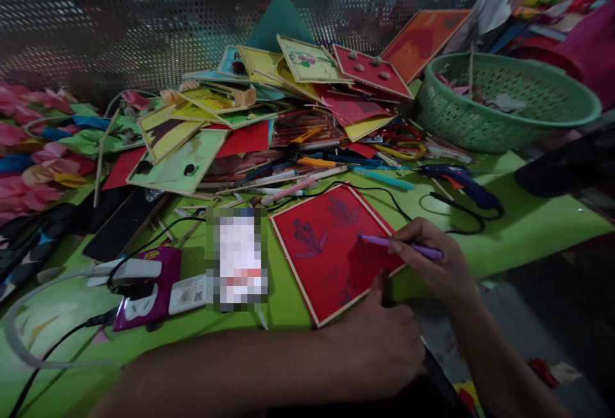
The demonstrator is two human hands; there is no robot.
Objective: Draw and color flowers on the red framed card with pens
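Red panel (324,267) lies on green table (286,302), perforated screen (144,20) behind

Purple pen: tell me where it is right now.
In the head view, right of centre, the purple pen is held in the right hand, its tip over the red framed panel.

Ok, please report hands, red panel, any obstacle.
Right hand holding purple pen over red panel. Left hand at panel's near edge. Panel bears flower drawings. Black cable by far corner.

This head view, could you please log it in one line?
right hand: holds purple pen over red panel; left hand: at panel's near edge; panel: plant drawings
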